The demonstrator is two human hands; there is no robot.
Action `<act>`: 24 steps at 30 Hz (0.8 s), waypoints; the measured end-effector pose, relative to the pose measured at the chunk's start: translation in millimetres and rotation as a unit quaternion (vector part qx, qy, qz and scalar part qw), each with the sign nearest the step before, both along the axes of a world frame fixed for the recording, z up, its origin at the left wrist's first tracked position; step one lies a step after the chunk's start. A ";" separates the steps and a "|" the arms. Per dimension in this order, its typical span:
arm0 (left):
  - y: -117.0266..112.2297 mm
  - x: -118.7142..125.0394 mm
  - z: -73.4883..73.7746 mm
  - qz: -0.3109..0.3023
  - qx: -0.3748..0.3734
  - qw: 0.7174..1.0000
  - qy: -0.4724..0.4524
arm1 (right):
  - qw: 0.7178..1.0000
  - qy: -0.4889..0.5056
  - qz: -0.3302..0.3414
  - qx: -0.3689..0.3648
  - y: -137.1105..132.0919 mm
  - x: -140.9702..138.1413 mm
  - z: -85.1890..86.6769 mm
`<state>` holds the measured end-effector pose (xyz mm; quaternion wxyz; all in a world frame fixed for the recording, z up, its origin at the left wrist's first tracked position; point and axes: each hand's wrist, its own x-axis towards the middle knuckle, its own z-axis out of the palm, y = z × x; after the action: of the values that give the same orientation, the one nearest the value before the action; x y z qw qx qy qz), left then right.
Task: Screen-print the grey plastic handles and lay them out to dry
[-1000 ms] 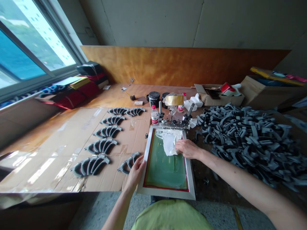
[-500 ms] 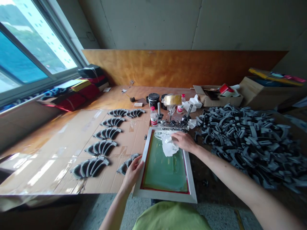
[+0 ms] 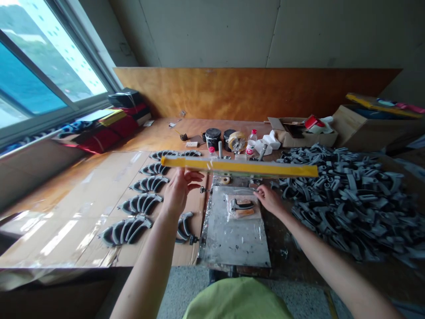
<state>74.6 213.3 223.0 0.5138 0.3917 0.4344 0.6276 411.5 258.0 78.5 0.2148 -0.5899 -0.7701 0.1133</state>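
Left hand: the left hand (image 3: 177,192) is raised over the near edge of the work area, its fingers (image 3: 194,176) spread wide just below the bar, not visibly closed on it.
Right hand: the right hand (image 3: 270,199) reaches low to the top edge of the metal plate (image 3: 235,243), its fingers (image 3: 259,189) drawn narrow; whether they pinch anything is too small to tell.
Yellow-edged bar: the yellow-edged bar (image 3: 239,167) spans across the view above both hands, level and well clear of the plate, slightly blurred.
Plate: it lies flat in front of the body, within easy reach of both hands, with a clear plastic bag (image 3: 241,207) holding a grey moulded part (image 3: 242,204) near its top.
Left of plate: grey curved parts (image 3: 141,204) sit in spaced rows on a cardboard sheet (image 3: 99,199), apparently so that they do not touch.
Right of plate: a loose heap (image 3: 345,199) of similar parts covers the bench (image 3: 159,130).
Back of bench: ink tins (image 3: 213,138), a tape roll (image 3: 237,141) and a water bottle (image 3: 252,141) stand beyond the work area, out of the hands' way.
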 end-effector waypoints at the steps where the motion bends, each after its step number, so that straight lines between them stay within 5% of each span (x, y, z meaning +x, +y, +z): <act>1: 5.8 2.0 3.0 0.002 0.000 1.000 -0.004 | 0.999 -0.010 0.032 -0.007 -9.8 -6.2 -10.1; 5: -5.4 15.4 -18.2 0.058 -0.036 0.997 -0.021 | 0.992 -0.071 0.103 -0.026 -33.0 -33.7 -17.9; 7: -28.7 31.1 -47.0 -0.013 -0.142 0.990 -0.001 | 0.993 -0.073 0.094 -0.026 -45.7 -48.7 -5.1; 9: -56.2 51.2 -78.6 -0.141 -0.280 0.949 0.019 | 0.992 -0.062 0.108 -0.005 -65.6 -67.9 10.1; 11: -80.9 67.4 -105.6 -0.166 -0.346 0.923 -0.018 | 0.983 -0.057 0.174 0.026 -87.2 -87.1 19.7; 13: -98.8 68.8 -125.7 -0.123 -0.369 0.919 -0.057 | 0.964 -0.041 0.259 0.042 -99.2 -93.5 19.5; 16: -116.0 30.1 -152.3 -0.016 -0.402 0.915 -0.042 | 0.973 -0.027 0.227 0.028 -86.6 -55.4 2.1; 18: -127.5 -15.7 -174.8 0.066 -0.444 0.893 0.003 | 0.993 -0.077 0.090 -0.014 -65.9 -3.5 -16.1; 20: -140.6 -61.7 -201.4 0.148 -0.466 0.870 0.055 | 0.981 -0.173 -0.026 -0.087 -48.5 50.2 -34.7; 24: -156.7 -112.1 -244.2 0.188 -0.522 0.821 0.131 | 0.962 -0.222 -0.060 -0.147 -40.7 111.9 -57.7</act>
<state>-37.5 56.6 -21.2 0.4517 0.0534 0.8255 0.3341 523.4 217.3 20.8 -0.0442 -0.6706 -0.7363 0.0788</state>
